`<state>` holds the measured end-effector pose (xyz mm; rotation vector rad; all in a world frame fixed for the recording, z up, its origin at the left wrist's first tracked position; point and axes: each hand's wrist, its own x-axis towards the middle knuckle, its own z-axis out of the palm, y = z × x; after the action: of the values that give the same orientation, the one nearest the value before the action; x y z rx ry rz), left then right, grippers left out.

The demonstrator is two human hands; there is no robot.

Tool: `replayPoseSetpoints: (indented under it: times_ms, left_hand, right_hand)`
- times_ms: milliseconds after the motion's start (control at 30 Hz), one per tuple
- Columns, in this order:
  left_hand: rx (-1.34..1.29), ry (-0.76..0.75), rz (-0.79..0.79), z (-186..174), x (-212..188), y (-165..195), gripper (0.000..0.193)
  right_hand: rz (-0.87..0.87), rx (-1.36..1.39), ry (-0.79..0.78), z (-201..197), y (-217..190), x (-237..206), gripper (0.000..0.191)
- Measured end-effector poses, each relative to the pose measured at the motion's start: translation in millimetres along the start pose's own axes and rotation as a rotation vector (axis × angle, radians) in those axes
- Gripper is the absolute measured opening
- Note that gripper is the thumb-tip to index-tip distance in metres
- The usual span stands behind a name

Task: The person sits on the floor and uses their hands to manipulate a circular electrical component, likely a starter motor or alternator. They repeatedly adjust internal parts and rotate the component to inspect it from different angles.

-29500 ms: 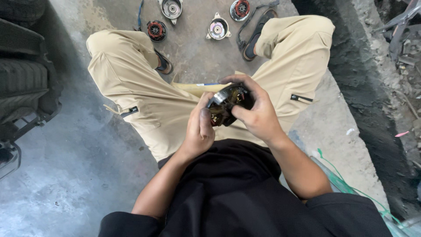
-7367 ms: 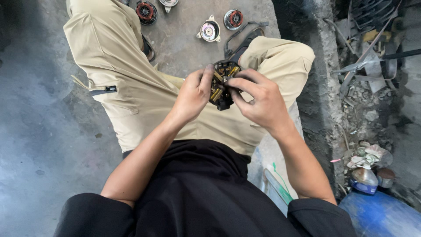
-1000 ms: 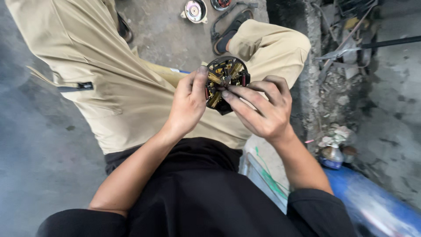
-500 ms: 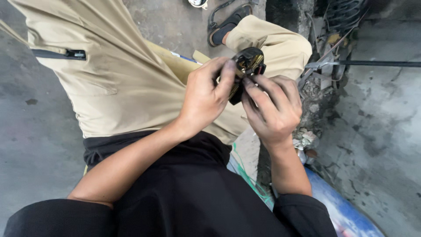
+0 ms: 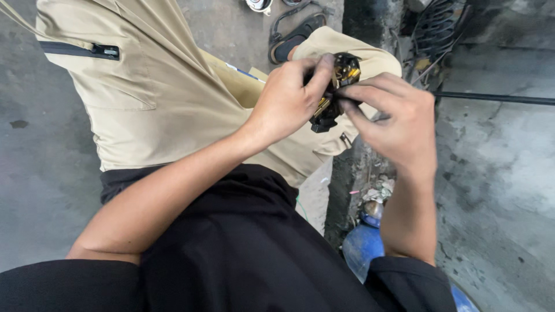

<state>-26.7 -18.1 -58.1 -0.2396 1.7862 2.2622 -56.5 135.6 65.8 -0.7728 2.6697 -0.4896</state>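
We are holding a small black part with coppery windings [image 5: 334,92] up over our right knee, left hand [image 5: 289,101] pinching its near side, right hand [image 5: 399,118] pinching its far edge with fingertips. We judge we are mid-adjustment; a steady grip seems needed next.

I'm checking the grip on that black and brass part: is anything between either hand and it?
Nothing visible is. The left hand and the right hand both grip the black and brass part directly with bare fingers, above the lap; no cloth, tool or glove shows between them.
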Motion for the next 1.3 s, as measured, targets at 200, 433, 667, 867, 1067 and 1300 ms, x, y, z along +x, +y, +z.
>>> replayPoseSetpoints:
  times_ms: [200, 433, 667, 867, 1067, 1300]
  left_hand:
    - [0.013, -0.033, 0.033, 0.7, 1.1, -3.5, 0.045]
    - [-0.029, -0.063, 0.011, 5.3, 6.2, 13.2, 0.042]
    - [0.035, -0.091, -0.020, 2.7, -2.8, 16.4, 0.046]
    - [0.002, -0.112, -0.016, 5.3, -14.9, 28.3, 0.047]
    - [0.006, -0.129, -0.061, 20.4, -2.2, 44.8, 0.048]
    - [-0.008, -0.146, -0.082, 29.5, -8.1, 45.4, 0.048]
  right_hand:
    - [-0.121, 0.020, -0.094, -18.8, 27.5, -1.9, 0.017]
    - [-0.164, -0.023, -0.155, -41.7, 14.6, 14.2, 0.021]
    - [-0.186, -0.042, -0.216, -44.4, 3.1, 9.7, 0.020]
    - [-0.210, -0.038, -0.242, -54.8, -4.2, 2.1, 0.020]
    - [-0.267, -0.048, -0.269, -78.6, 1.3, 17.2, 0.021]
    - [-0.338, -0.135, -0.365, -84.1, 25.6, -0.8, 0.020]
